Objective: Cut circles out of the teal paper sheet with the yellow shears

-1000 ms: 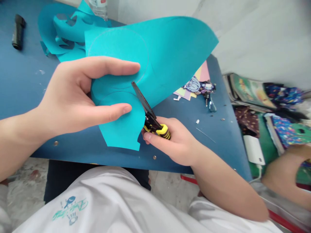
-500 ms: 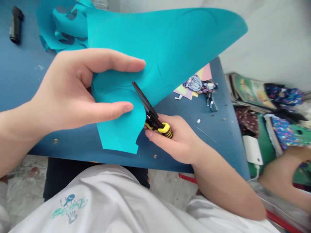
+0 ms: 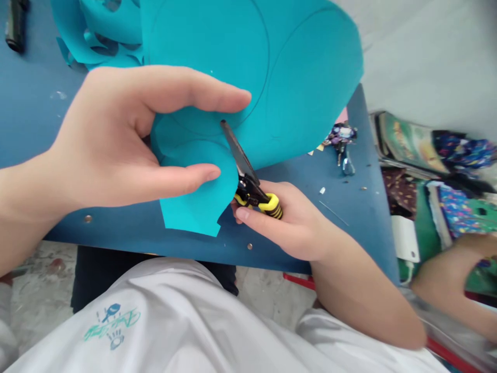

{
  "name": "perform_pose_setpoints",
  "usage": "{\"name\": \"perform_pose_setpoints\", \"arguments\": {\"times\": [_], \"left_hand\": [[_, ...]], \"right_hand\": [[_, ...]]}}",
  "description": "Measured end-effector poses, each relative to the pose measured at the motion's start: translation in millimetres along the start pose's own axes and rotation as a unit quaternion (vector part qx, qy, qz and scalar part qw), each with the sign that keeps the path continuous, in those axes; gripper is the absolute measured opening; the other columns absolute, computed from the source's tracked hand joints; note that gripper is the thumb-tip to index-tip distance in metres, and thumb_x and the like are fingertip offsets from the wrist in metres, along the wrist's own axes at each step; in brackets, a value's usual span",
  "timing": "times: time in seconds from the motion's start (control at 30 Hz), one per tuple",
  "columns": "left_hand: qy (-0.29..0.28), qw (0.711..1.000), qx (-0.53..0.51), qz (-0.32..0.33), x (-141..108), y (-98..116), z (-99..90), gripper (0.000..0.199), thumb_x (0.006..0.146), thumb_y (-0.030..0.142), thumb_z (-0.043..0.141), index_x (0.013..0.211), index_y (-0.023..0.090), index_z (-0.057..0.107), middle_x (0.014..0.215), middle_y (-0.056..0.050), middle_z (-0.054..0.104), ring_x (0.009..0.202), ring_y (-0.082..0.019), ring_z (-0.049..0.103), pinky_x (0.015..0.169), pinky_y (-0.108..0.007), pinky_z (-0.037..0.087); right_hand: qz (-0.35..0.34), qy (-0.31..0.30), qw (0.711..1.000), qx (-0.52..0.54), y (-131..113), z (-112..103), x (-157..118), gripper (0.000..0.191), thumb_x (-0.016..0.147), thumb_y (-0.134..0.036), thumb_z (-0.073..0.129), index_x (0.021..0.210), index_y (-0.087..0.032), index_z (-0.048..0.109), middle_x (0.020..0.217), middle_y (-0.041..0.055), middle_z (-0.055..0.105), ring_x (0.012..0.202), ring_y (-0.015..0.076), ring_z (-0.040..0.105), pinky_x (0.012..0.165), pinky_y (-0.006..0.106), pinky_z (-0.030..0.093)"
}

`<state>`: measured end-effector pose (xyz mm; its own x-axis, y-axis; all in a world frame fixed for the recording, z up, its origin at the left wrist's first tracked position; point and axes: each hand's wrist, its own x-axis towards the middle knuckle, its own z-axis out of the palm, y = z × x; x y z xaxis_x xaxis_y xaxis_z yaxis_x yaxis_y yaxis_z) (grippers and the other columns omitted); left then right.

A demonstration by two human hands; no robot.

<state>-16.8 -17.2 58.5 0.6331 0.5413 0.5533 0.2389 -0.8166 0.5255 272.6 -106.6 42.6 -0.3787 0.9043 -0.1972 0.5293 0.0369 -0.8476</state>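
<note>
Likely mid-cut. My left fingers (image 3: 229,99) hold teal sheet (image 3: 310,77), right fingers (image 3: 259,219) grip scissors (image 3: 251,192); next snip needs steady feeding.

A blue bench (image 3: 33,129) with round metal studs (image 3: 249,246) along its near edge. At the far left lies a dark, narrow object (image 3: 16,28), cut off by the picture's top. To its right sits a curling teal sheet (image 3: 111,26) full of cut-out holes. Near the right edge lies a cluster of small trinkets (image 3: 344,135), partly hidden, with a pink paper corner (image 3: 342,116) just behind. Closer in are a white scrap (image 3: 322,190) and a thin, straight, pin-like piece (image 3: 334,213), near each other. Pale specks (image 3: 58,95) dot the left side.
</note>
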Motion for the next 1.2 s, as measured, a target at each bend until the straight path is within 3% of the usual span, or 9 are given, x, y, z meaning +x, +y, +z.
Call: {"name": "perform_pose_setpoints", "arguments": {"times": [0.1,0.27,0.43,0.57,0.9,1.07,1.2], "left_hand": [[-0.001,1.000,-0.024,-0.013,0.0,-5.0,-0.9,0.058,0.101,0.046,0.089,0.154,0.026,0.078,0.146,0.003,0.081,0.140,-0.036,0.078,0.128,-0.053,0.065],[-0.005,0.999,-0.018,-0.050,-1.0,-6.2,-3.2,0.065,0.095,0.051,0.094,0.155,0.032,0.079,0.125,-0.001,0.084,0.114,-0.033,0.085,0.110,-0.059,0.074],[-0.013,0.999,-0.037,-0.024,0.7,-5.6,-4.4,0.058,0.098,0.044,0.092,0.153,0.029,0.080,0.135,0.001,0.083,0.131,-0.034,0.081,0.125,-0.054,0.067],[-0.015,0.999,-0.025,-0.036,1.1,-5.4,-4.2,0.061,0.096,0.049,0.094,0.152,0.029,0.080,0.135,0.001,0.083,0.128,-0.034,0.082,0.122,-0.056,0.068],[-0.017,0.999,-0.040,-0.025,1.6,-6.9,-2.8,0.057,0.097,0.039,0.095,0.152,0.033,0.080,0.141,0.008,0.082,0.138,-0.033,0.080,0.127,-0.046,0.067],[-0.025,0.999,-0.038,-0.019,1.7,-9.3,-6.2,0.060,0.096,0.046,0.095,0.153,0.032,0.080,0.142,0.004,0.082,0.137,-0.037,0.080,0.125,-0.055,0.068],[-0.032,0.999,-0.026,-0.021,0.5,-12.5,-6.8,0.061,0.097,0.049,0.094,0.154,0.032,0.078,0.140,0.005,0.082,0.136,-0.035,0.080,0.126,-0.053,0.067]], "right_hand": [[-0.005,0.006,1.000,-0.006,-1.1,0.7,-0.4,0.024,0.099,-0.040,0.072,0.085,-0.022,0.066,0.073,0.0019,0.069,0.065,0.0178,0.058,0.058,0.032,0.044],[-0.010,0.029,0.999,-0.028,-1.3,2.3,-0.8,0.020,0.097,-0.038,0.074,0.088,-0.022,0.066,0.069,-0.0004,0.065,0.062,0.0170,0.054,0.059,0.031,0.043],[-0.002,0.025,0.999,-0.029,-3.2,1.2,-0.5,0.022,0.097,-0.040,0.074,0.086,-0.022,0.066,0.073,0.0020,0.068,0.064,0.0188,0.058,0.060,0.032,0.045],[-0.001,0.020,1.000,-0.016,-4.2,0.3,-0.3,0.021,0.096,-0.039,0.074,0.086,-0.023,0.065,0.070,0.0016,0.067,0.062,0.0191,0.059,0.057,0.031,0.044],[0.004,0.003,1.000,-0.009,-4.1,-1.7,-1.5,0.023,0.097,-0.040,0.074,0.084,-0.023,0.063,0.067,0.0014,0.067,0.059,0.0189,0.058,0.056,0.031,0.042],[0.001,0.002,1.000,-0.013,-2.8,-1.6,-2.0,0.022,0.099,-0.039,0.074,0.087,-0.023,0.066,0.070,0.0014,0.068,0.062,0.0184,0.058,0.058,0.031,0.043],[0.003,-0.003,1.000,-0.012,-1.1,-2.2,-3.0,0.022,0.100,-0.039,0.075,0.089,-0.023,0.066,0.071,0.0006,0.068,0.063,0.0183,0.059,0.060,0.031,0.042]]}}
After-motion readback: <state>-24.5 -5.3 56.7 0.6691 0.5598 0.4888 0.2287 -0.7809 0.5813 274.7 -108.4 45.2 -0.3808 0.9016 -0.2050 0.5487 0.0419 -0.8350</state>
